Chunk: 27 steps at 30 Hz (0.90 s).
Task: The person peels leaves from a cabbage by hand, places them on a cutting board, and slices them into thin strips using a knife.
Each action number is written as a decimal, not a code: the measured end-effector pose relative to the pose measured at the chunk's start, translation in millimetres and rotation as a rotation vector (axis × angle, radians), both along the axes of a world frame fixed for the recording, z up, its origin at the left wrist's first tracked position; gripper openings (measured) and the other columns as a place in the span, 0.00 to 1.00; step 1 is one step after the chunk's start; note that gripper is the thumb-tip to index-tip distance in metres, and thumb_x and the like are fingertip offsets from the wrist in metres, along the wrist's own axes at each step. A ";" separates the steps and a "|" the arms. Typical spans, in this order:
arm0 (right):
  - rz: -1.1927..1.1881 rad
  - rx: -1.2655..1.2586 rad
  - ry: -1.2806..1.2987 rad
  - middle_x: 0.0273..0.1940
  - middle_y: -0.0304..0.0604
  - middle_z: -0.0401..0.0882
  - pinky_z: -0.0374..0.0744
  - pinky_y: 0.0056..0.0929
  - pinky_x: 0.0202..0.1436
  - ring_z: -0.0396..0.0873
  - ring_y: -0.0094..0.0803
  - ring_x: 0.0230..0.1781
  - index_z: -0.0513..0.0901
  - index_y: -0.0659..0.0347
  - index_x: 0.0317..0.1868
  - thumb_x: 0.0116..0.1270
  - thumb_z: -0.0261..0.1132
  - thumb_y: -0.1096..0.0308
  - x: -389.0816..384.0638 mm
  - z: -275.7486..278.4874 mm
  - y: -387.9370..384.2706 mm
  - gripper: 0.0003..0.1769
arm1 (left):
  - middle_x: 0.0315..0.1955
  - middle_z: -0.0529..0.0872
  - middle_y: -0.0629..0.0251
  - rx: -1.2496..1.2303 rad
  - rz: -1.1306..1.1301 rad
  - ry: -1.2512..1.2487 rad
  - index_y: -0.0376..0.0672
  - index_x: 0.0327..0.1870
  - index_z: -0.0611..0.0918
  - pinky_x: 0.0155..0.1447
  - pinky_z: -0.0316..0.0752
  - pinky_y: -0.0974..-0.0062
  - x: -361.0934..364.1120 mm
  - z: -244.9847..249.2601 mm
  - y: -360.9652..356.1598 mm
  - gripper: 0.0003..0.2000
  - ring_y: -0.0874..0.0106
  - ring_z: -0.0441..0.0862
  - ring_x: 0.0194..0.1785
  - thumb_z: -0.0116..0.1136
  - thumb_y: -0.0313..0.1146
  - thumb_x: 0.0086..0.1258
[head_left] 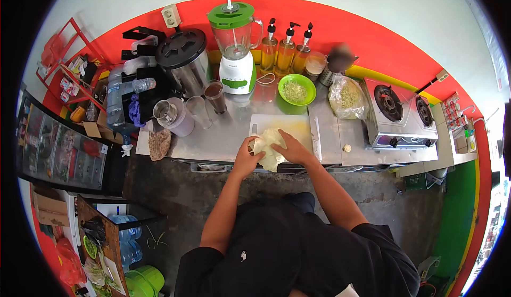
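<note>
Pale, crumpled cabbage leaves [270,149] are held between my two hands over the front edge of the counter. My left hand [248,157] is closed on their left side, with the thumb lying on top. From the right, my right hand [294,149] grips them, fingers bent along the upper edge. Just behind lies a white cutting board [266,121], partly covered by the leaves and hands. A long, narrow whitish object, possibly a knife [315,137], rests along the board's right side. Beyond it stands a green bowl [285,107] of shredded cabbage.
A bag of shredded cabbage [348,99] sits beside the two-burner stove [402,129]. Against the wall stand a blender [237,68] and several pump bottles [285,56]. Cups and a steel container [183,62] occupy the left. A small pale piece [347,148] lies near the front edge.
</note>
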State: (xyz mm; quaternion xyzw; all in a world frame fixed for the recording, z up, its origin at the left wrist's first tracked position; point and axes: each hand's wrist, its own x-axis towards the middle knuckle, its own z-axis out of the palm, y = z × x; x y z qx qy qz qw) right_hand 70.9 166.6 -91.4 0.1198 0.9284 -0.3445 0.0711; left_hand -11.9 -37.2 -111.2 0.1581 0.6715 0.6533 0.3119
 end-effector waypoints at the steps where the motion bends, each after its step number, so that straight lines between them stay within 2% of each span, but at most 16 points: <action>1: -0.033 -0.076 0.004 0.75 0.67 0.65 0.63 0.42 0.79 0.64 0.55 0.77 0.59 0.70 0.79 0.74 0.63 0.43 -0.5 0.9 2.1 0.48 | 0.55 0.85 0.56 -0.001 0.004 -0.002 0.44 0.69 0.70 0.56 0.82 0.68 1.5 4.8 -1.7 0.30 0.67 0.85 0.56 0.68 0.20 0.67; 3: -0.101 -0.231 0.012 0.73 0.67 0.69 0.66 0.44 0.78 0.69 0.57 0.74 0.63 0.67 0.78 0.74 0.64 0.45 -0.2 1.5 4.3 0.44 | 0.57 0.83 0.53 0.050 0.022 -0.093 0.46 0.75 0.63 0.58 0.82 0.68 4.4 11.6 -4.2 0.37 0.66 0.85 0.57 0.68 0.19 0.67; 4: -0.102 -0.232 0.012 0.73 0.67 0.69 0.66 0.44 0.78 0.69 0.57 0.74 0.63 0.67 0.78 0.74 0.64 0.45 0.4 1.2 3.5 0.44 | 0.57 0.83 0.53 0.049 0.022 -0.093 0.46 0.75 0.63 0.58 0.82 0.68 4.6 10.9 -4.9 0.37 0.66 0.85 0.57 0.68 0.19 0.67; 6: -0.173 -0.256 0.034 0.70 0.66 0.72 0.68 0.45 0.76 0.71 0.57 0.72 0.65 0.65 0.77 0.73 0.65 0.45 1.8 3.2 1.8 0.43 | 0.59 0.83 0.50 0.095 0.014 -0.057 0.49 0.80 0.56 0.58 0.82 0.67 4.3 9.3 -3.9 0.42 0.64 0.84 0.59 0.66 0.18 0.68; 9: -0.101 -0.120 0.051 0.71 0.68 0.71 0.69 0.45 0.75 0.71 0.57 0.73 0.63 0.66 0.78 0.73 0.66 0.45 5.1 8.0 -5.1 0.45 | 0.59 0.83 0.50 0.186 0.098 -0.058 0.51 0.81 0.54 0.58 0.82 0.67 5.7 5.9 -1.9 0.43 0.65 0.84 0.59 0.64 0.17 0.69; 11: -0.093 -0.080 0.060 0.71 0.69 0.70 0.69 0.46 0.75 0.70 0.57 0.73 0.60 0.67 0.79 0.72 0.66 0.45 5.4 5.1 -10.7 0.46 | 0.60 0.83 0.51 0.157 0.114 -0.101 0.49 0.82 0.52 0.59 0.81 0.67 3.4 6.0 -2.9 0.42 0.65 0.84 0.59 0.60 0.16 0.70; 13: -0.087 -0.039 0.069 0.71 0.70 0.69 0.69 0.47 0.75 0.69 0.58 0.73 0.58 0.68 0.79 0.72 0.66 0.45 4.5 -4.2 -12.2 0.48 | 0.60 0.83 0.52 0.049 0.081 -0.077 0.45 0.81 0.55 0.61 0.80 0.67 -1.5 4.0 -4.8 0.39 0.66 0.84 0.59 0.56 0.16 0.70; 14: -0.109 -0.046 0.062 0.71 0.71 0.68 0.68 0.47 0.75 0.69 0.59 0.73 0.56 0.68 0.79 0.72 0.66 0.45 2.8 -8.8 -13.0 0.49 | 0.58 0.85 0.55 0.067 0.114 -0.103 0.40 0.76 0.64 0.60 0.78 0.68 -0.7 2.3 -1.9 0.32 0.67 0.84 0.57 0.52 0.17 0.68; 15: -0.130 -0.053 0.055 0.71 0.72 0.67 0.68 0.48 0.76 0.68 0.61 0.73 0.55 0.69 0.80 0.71 0.66 0.45 2.0 -10.1 -14.7 0.50 | 0.58 0.85 0.55 0.066 0.114 -0.104 0.40 0.76 0.64 0.60 0.78 0.68 -1.1 -3.7 0.7 0.32 0.67 0.84 0.57 0.52 0.17 0.68; 17: -0.145 -0.051 0.038 0.70 0.73 0.68 0.68 0.49 0.76 0.68 0.61 0.72 0.55 0.69 0.79 0.71 0.66 0.47 -0.4 -12.0 -16.4 0.49 | 0.54 0.86 0.59 0.014 0.099 0.046 0.37 0.68 0.74 0.61 0.77 0.70 -1.2 -15.8 4.5 0.24 0.69 0.83 0.56 0.51 0.19 0.68; 18: -0.160 -0.048 0.024 0.69 0.73 0.68 0.68 0.49 0.76 0.69 0.62 0.72 0.55 0.69 0.79 0.71 0.66 0.48 -2.4 -12.0 -16.5 0.48 | 0.54 0.86 0.59 0.012 0.101 0.045 0.37 0.68 0.74 0.61 0.77 0.70 -0.1 -17.0 5.8 0.24 0.69 0.83 0.56 0.51 0.19 0.68; 20: -0.146 -0.055 0.006 0.69 0.74 0.68 0.69 0.50 0.75 0.69 0.64 0.71 0.55 0.70 0.79 0.70 0.67 0.50 -5.7 -10.7 -13.9 0.48 | 0.50 0.86 0.62 0.007 0.091 0.105 0.36 0.61 0.79 0.59 0.76 0.70 0.3 -18.3 8.5 0.20 0.70 0.82 0.53 0.50 0.21 0.68; 22: -0.137 -0.062 -0.013 0.68 0.75 0.68 0.69 0.51 0.74 0.70 0.65 0.70 0.55 0.70 0.79 0.70 0.67 0.51 -7.4 -8.6 -10.3 0.48 | 0.50 0.86 0.62 0.000 0.068 0.063 0.36 0.61 0.79 0.59 0.76 0.71 -5.9 -14.1 0.2 0.20 0.71 0.82 0.53 0.49 0.21 0.67; 25: -0.083 -0.022 -0.069 0.68 0.76 0.69 0.72 0.52 0.71 0.72 0.65 0.68 0.58 0.72 0.76 0.68 0.67 0.49 -11.5 -9.9 -3.0 0.48 | 0.50 0.86 0.63 0.040 0.052 -0.089 0.35 0.61 0.79 0.59 0.75 0.72 -9.5 -11.2 -12.1 0.21 0.72 0.82 0.52 0.48 0.20 0.66; 27: -0.189 -0.077 -0.159 0.67 0.76 0.69 0.75 0.53 0.68 0.75 0.63 0.66 0.61 0.74 0.73 0.68 0.65 0.42 -24.4 -14.0 -3.0 0.48 | 0.50 0.86 0.63 0.094 0.056 -0.152 0.34 0.62 0.79 0.59 0.75 0.72 -11.3 -16.8 -19.2 0.22 0.72 0.82 0.52 0.47 0.19 0.65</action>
